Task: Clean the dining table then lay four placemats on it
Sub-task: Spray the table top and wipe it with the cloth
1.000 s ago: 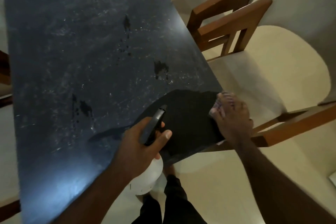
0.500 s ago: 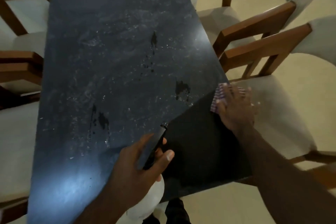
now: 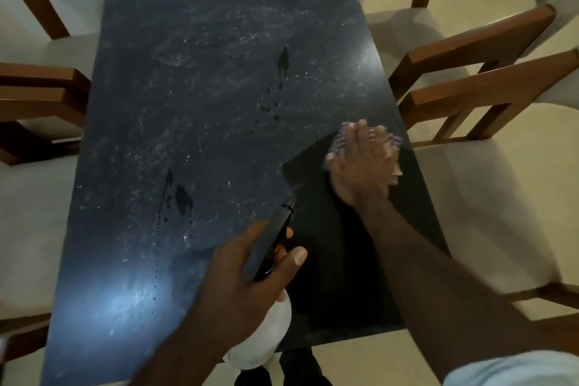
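Observation:
The dark stone dining table (image 3: 203,97) is dusty, with wet spray spots down its middle and a wiped black patch at its near right corner. My right hand (image 3: 365,168) lies flat with straight fingers on a checked cloth (image 3: 340,141), pressing it onto the table near the right edge; both are blurred by motion. My left hand (image 3: 247,273) grips a white spray bottle (image 3: 266,335) with a black nozzle (image 3: 271,241) above the near edge. No placemat is in view.
Wooden chairs with cream seats stand along both long sides: two at the right (image 3: 479,78) and two at the left (image 3: 40,97). Beige floor shows at the upper right. My dark trousers show below the table's near edge.
My right hand has slid the cloth away from me along the right edge, and the wiped black patch has grown. My view has risen to show more table and chairs. My left hand keeps the bottle.

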